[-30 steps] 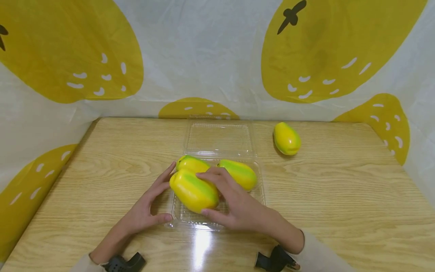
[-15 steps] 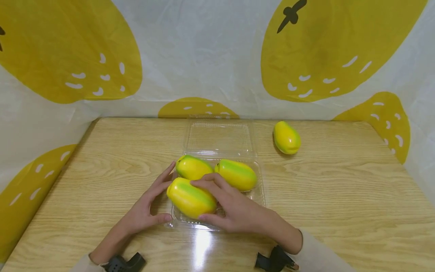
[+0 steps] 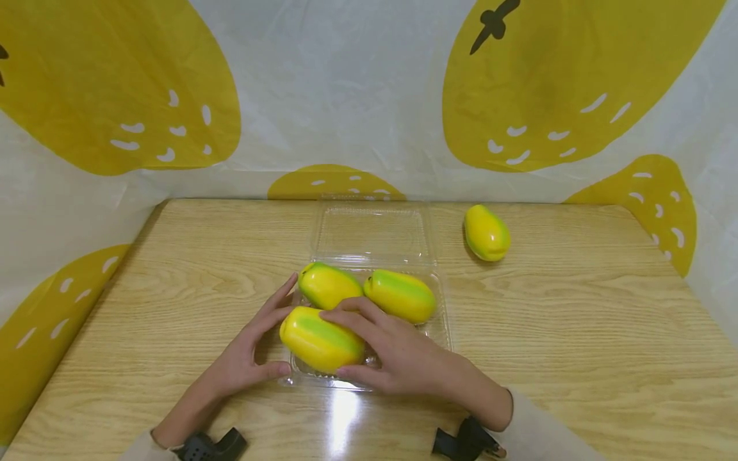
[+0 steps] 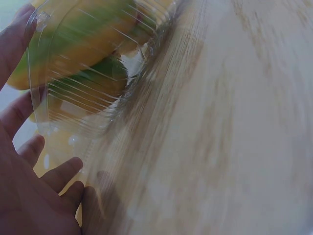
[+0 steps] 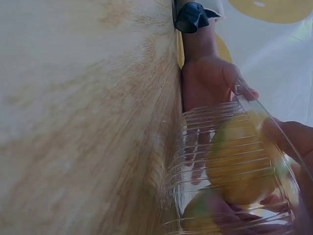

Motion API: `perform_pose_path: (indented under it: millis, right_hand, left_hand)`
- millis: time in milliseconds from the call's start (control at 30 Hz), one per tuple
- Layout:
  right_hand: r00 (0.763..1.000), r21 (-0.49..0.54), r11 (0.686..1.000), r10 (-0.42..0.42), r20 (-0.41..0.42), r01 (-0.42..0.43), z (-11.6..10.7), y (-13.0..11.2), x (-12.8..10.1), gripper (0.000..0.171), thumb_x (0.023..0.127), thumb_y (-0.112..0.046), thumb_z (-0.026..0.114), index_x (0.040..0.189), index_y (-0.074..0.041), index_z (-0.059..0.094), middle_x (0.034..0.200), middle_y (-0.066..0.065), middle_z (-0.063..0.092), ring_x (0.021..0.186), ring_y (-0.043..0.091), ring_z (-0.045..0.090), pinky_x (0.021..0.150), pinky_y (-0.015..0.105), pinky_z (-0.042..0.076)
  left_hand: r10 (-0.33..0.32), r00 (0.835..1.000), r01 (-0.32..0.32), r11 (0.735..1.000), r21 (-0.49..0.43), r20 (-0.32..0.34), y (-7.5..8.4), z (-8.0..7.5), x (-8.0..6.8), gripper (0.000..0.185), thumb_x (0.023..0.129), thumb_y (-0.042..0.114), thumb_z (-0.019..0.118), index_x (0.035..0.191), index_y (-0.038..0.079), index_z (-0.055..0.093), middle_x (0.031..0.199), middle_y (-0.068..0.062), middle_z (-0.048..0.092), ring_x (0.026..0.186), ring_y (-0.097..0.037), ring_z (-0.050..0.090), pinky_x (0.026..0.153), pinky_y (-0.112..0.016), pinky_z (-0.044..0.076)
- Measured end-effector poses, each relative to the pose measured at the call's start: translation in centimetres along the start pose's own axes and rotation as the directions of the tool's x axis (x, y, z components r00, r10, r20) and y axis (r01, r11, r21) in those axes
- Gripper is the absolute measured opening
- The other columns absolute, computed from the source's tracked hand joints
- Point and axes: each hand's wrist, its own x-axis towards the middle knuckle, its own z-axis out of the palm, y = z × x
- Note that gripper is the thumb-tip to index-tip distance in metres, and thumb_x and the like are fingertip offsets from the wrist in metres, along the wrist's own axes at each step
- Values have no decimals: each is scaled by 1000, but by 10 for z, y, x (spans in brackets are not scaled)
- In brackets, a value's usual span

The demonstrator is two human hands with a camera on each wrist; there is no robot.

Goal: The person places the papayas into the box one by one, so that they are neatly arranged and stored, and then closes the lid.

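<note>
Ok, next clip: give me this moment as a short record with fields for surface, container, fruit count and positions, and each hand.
surface: wooden table
container: clear plastic clamshell, lid lying open behind it
fruit in container: three yellow-green papayas; front papaya, back-left papaya, back-right papaya
fruit outside: one loose papaya on the table, far right of the lid
left hand: fingers straight, resting against the container's left edge
right hand: fingers and thumb curved round the front papaya

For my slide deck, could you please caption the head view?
Right hand grips a papaya in the clear tray; left hand touches the tray's edge.
</note>
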Motion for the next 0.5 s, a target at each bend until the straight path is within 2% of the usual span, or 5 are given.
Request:
perform_pose_path:
  millis: [67, 167, 333, 433, 500]
  right_hand:
    - [1000, -24, 1000, 4, -6, -4, 0, 0, 0, 63, 82, -46, 56, 136, -27, 30, 130, -9, 33, 110, 4, 38, 93, 26, 34]
    - [1000, -57, 998, -5, -26, 4, 1, 2, 0, 64, 81, -47, 57, 135, -25, 32, 129, -8, 34, 105, 5, 43, 90, 26, 38]
    - [1000, -95, 995, -2, -25, 0, 1, 2, -1, 64, 81, -47, 57, 136, -25, 32, 129, -6, 36, 96, 6, 48, 82, 25, 42]
    - [1000, -114, 994, -7, -12, 5, 0, 2, -2, 62, 82, -47, 55, 136, -29, 31, 127, -5, 37, 92, 5, 47, 82, 26, 41]
    - [1000, -119, 993, -23, -5, 23, 0, 2, -2, 60, 83, -45, 55, 136, -31, 32, 126, -3, 38, 91, 4, 46, 82, 27, 41]
  left_hand:
    - [4, 1000, -4, 1000, -4, 1, 0, 0, 0, 69, 71, 25, 73, 130, 5, 43, 147, -17, 4, 130, -35, 18, 91, -68, 9]
    - [4, 1000, -4, 1000, -12, 1, 8, 0, 4, 68, 72, 23, 72, 130, 4, 43, 146, -19, 5, 130, -37, 18, 90, -69, 10]
    - [-8, 1000, 8, 1000, -1, 2, 7, 0, 3, 69, 71, 23, 72, 130, 4, 42, 147, -18, 5, 130, -36, 17, 91, -68, 11]
    - [-12, 1000, 12, 1000, -2, 2, 12, 0, 4, 68, 72, 25, 72, 130, 4, 42, 147, -18, 5, 130, -37, 16, 94, -63, 11]
    - [4, 1000, -4, 1000, -8, -2, 19, 1, 7, 67, 74, 26, 70, 130, 2, 42, 146, -20, 5, 129, -40, 16, 100, -55, 12]
